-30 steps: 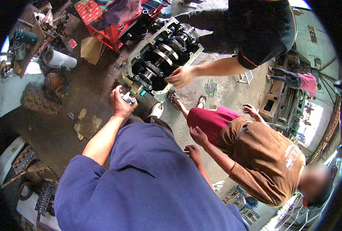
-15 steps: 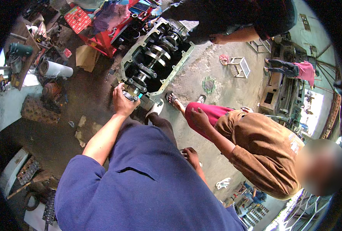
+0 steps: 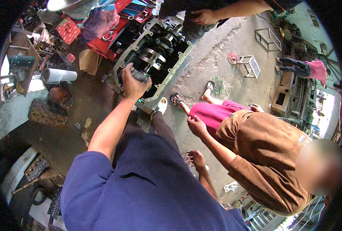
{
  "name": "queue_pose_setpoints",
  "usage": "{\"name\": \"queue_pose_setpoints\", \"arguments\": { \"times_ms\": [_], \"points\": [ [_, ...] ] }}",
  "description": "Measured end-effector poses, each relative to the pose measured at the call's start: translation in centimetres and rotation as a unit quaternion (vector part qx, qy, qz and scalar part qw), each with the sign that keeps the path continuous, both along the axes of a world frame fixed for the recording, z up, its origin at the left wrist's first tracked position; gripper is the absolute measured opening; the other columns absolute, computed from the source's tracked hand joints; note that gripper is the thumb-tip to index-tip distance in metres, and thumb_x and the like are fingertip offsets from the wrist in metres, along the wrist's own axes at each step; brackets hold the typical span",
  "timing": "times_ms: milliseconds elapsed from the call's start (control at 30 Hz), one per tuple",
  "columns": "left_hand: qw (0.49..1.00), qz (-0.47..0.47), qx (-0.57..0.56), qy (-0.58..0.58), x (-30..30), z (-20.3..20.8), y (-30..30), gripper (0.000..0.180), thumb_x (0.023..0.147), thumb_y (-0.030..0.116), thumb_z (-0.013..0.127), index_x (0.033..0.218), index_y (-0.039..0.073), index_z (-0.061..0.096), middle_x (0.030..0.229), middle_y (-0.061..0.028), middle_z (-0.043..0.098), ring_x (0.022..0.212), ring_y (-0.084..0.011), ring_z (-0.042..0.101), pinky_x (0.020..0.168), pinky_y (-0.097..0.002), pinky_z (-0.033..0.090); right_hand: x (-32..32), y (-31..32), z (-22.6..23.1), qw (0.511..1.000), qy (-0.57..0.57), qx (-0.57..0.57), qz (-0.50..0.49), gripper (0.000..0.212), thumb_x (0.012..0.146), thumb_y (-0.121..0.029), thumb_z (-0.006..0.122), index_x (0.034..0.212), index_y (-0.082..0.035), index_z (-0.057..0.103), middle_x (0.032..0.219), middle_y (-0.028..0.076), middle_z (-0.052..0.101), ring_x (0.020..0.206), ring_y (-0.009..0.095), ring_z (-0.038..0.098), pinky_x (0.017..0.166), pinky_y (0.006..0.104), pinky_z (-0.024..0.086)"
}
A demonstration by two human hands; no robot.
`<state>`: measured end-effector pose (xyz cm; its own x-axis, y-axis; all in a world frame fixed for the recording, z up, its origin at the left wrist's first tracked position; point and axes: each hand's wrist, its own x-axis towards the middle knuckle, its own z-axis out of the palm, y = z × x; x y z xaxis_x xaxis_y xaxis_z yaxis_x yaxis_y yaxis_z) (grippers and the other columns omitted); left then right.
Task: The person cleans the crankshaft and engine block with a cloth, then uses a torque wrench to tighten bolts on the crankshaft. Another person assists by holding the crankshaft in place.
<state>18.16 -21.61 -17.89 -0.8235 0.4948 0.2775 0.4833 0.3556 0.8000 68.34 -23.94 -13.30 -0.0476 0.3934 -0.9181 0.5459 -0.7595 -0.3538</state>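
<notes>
- Engine block (image 3: 155, 57) on concrete floor (image 3: 217, 65), crankshaft (image 3: 155, 54) exposed, near red toolbox (image 3: 113, 30).
- Left hand (image 3: 134, 82) over block's near edge, grip closed around small grey metal part (image 3: 141, 76), possibly a bearing cap.
- Right hand (image 3: 197, 158) low beside thigh, fingers loosely curled, holding nothing.

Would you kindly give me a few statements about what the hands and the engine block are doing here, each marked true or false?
1. The left hand grips a small metal part over the engine block. True.
2. The engine block stands on a raised workbench. False: it sits on the concrete floor.
3. The right hand hangs low beside the person's leg, holding nothing. True.
4. The crouching person in the brown shirt has both hands inside the engine block. False: those hands are held near the knees, away from the block.
5. Another person's hand is at the far end of the block. True.
</notes>
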Motion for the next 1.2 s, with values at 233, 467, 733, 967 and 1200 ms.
{"name": "queue_pose_setpoints", "arguments": {
  "times_ms": [233, 467, 733, 967, 1200],
  "points": [
    [0.998, 0.040, 0.048, 0.011, -2.7, -2.8, 11.4, 0.087, 0.054, 0.024, 0.086, 0.126, 0.003, 0.042, 0.110, -0.0172, 0.050, 0.104, -0.0360, 0.048, 0.094, -0.0467, 0.039, 0.8, 2.9, 2.6, 0.999, -0.047, 0.018, -0.016, 0.021, 0.095, -0.022, 0.059, 0.107, -0.005, 0.059, 0.097, 0.012, 0.067, 0.080, 0.022, 0.068, 0.063, 0.0312, 0.053],
    [0.999, 0.038, 0.015, 0.019, -2.3, -5.8, 13.4, 0.088, 0.053, 0.020, 0.087, 0.127, 0.003, 0.042, 0.114, -0.0179, 0.049, 0.109, -0.0355, 0.048, 0.098, -0.0463, 0.040, 7.5, 2.3, 2.0, 0.992, -0.124, -0.033, -0.018, 0.025, 0.097, -0.024, 0.059, 0.107, -0.001, 0.061, 0.096, 0.008, 0.069, 0.072, 0.014, 0.066, 0.056, 0.0261, 0.052],
    [0.998, 0.000, -0.024, 0.052, -2.0, -7.4, 12.8, 0.088, 0.054, 0.022, 0.087, 0.127, 0.003, 0.042, 0.113, -0.0165, 0.050, 0.111, -0.0345, 0.048, 0.100, -0.0467, 0.038, 5.5, 6.0, 1.5, 0.995, -0.090, -0.027, -0.021, 0.013, 0.096, -0.017, 0.058, 0.102, -0.005, 0.058, 0.094, 0.009, 0.066, 0.072, 0.017, 0.066, 0.057, 0.0276, 0.052],
    [0.996, -0.016, -0.015, 0.085, -2.1, -8.8, 12.1, 0.086, 0.055, 0.022, 0.089, 0.125, 0.003, 0.043, 0.119, -0.0178, 0.049, 0.114, -0.0363, 0.047, 0.100, -0.0453, 0.041, 1.4, 9.1, 1.3, 0.999, -0.051, -0.007, 0.001, 0.013, 0.096, -0.017, 0.059, 0.102, -0.006, 0.058, 0.095, 0.008, 0.067, 0.077, 0.015, 0.065, 0.062, 0.0267, 0.051],
    [0.995, -0.006, -0.061, 0.083, -2.4, -10.0, 12.0, 0.089, 0.054, 0.030, 0.090, 0.124, 0.005, 0.043, 0.120, -0.0171, 0.049, 0.117, -0.0367, 0.047, 0.102, -0.0479, 0.039, 1.5, 7.9, 1.3, 0.998, -0.060, -0.020, -0.014, 0.015, 0.096, -0.018, 0.059, 0.103, -0.005, 0.059, 0.095, 0.008, 0.067, 0.075, 0.015, 0.066, 0.060, 0.0260, 0.050]
  ]
}}
